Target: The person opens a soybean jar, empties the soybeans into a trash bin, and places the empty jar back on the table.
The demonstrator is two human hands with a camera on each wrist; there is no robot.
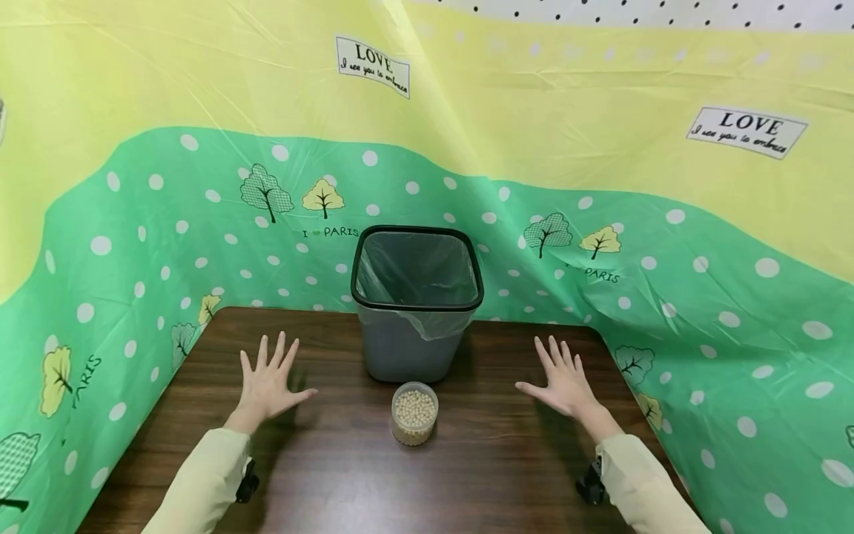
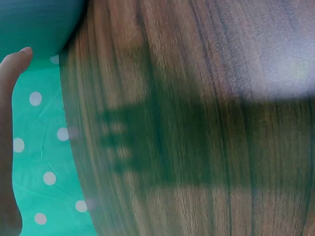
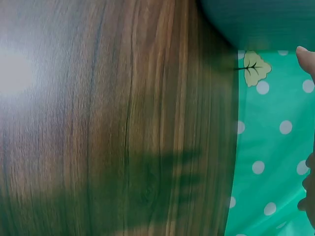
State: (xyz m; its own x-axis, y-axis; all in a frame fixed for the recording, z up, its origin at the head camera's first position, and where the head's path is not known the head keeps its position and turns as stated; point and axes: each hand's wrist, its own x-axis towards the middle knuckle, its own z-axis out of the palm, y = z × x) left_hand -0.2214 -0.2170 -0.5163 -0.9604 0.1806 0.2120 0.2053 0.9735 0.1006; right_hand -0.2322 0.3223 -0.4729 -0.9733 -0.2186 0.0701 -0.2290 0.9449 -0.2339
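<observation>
My left hand is held over the left side of the table with its fingers spread, holding nothing. Over the right side, my right hand has its fingers spread too, and it is likewise bare. Between them stands a clear round tub filled with pale round beans or beads; neither hand touches it. Just behind the tub is a grey bin with a black rim and a clear plastic liner. In the left wrist view a thumb shows at the left edge; the right wrist view catches part of the right hand.
The dark wood-grain table has rounded back corners. A green and yellow patterned cloth hangs round its back and both sides. Behind the bin, the cloth is close. Both wrists wear small black devices, such as the left one.
</observation>
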